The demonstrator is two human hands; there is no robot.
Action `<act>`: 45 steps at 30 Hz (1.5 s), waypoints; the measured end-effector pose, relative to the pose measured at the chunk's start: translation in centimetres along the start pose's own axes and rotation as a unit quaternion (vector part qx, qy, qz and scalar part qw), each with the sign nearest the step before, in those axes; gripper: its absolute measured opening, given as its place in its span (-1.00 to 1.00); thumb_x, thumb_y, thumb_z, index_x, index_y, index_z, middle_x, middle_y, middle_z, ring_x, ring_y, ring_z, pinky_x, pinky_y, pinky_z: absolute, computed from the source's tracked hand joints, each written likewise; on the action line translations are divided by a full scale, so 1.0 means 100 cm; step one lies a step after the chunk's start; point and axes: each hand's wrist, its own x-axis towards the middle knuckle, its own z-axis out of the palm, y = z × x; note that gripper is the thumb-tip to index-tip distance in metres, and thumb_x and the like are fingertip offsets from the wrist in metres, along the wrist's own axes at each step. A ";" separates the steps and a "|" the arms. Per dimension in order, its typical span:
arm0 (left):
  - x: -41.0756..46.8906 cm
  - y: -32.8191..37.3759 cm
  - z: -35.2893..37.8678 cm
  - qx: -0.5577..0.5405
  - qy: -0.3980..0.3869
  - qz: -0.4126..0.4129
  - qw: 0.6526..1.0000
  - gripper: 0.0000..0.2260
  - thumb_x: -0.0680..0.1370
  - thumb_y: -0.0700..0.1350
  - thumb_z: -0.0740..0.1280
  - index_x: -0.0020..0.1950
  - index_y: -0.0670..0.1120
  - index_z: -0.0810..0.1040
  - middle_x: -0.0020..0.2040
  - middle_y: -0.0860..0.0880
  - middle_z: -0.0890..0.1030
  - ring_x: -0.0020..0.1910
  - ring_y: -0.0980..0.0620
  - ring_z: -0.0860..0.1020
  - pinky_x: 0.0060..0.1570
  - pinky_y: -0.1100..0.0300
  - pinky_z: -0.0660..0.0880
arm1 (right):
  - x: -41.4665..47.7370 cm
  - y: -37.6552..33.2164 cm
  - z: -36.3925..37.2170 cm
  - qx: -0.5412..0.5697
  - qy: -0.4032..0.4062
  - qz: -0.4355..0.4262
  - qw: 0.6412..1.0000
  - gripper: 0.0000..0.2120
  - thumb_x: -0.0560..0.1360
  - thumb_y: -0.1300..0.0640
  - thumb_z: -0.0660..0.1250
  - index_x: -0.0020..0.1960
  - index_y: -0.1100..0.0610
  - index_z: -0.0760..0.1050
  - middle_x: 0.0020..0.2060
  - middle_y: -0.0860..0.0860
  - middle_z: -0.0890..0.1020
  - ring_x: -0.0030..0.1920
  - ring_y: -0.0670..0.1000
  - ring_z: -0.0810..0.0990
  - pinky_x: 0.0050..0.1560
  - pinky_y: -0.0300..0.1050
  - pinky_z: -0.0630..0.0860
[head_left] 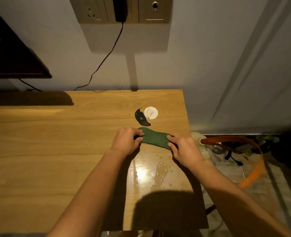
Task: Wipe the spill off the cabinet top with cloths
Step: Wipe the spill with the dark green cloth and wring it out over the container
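A folded dark green cloth (155,137) lies stretched between both hands on the wooden cabinet top (56,142). My left hand (126,141) pinches its left end and my right hand (185,149) grips its right end. A wet, shiny spill (151,173) spreads over the wood just nearer than the cloth, between my forearms, with small yellowish specks around it.
A white round disc (151,113) and a black curved piece (141,118) lie behind the cloth. The cabinet's right edge drops to a cluttered floor with an orange strap (254,168). A black cable (105,59) hangs from the wall socket. A dark screen (9,53) stands at left.
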 end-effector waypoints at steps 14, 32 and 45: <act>-0.068 -0.010 0.021 -0.013 -0.043 0.046 0.998 -0.73 0.55 -0.18 0.38 0.24 -0.02 0.63 0.28 -0.02 0.61 0.29 -0.05 0.53 0.37 0.06 0.41 | -0.101 -0.045 0.025 -0.020 0.024 0.080 0.996 -0.69 0.57 0.17 0.34 0.29 0.18 0.57 0.19 0.10 0.64 0.04 0.20 0.63 0.09 0.07 0.57; -0.194 -0.054 0.024 0.028 -0.071 0.123 0.989 -0.69 0.55 -0.16 0.36 0.30 0.02 0.60 0.32 0.07 0.58 0.31 0.00 0.53 0.36 0.11 0.41 | -0.211 -0.124 0.063 -0.044 -0.040 0.127 0.990 -0.60 0.58 0.15 0.27 0.42 0.10 0.44 0.32 0.02 0.52 0.22 0.06 0.55 0.20 -0.05 0.49; -0.286 -0.081 0.018 0.039 -0.091 0.092 0.991 -0.67 0.53 -0.23 0.32 0.25 0.00 0.64 0.20 0.04 0.67 0.21 0.07 0.59 0.31 0.19 0.44 | -0.266 -0.200 0.102 -0.021 -0.117 0.154 0.981 -0.46 0.51 0.25 0.31 0.47 0.01 0.38 0.39 -0.06 0.45 0.31 -0.04 0.50 0.33 -0.16 0.42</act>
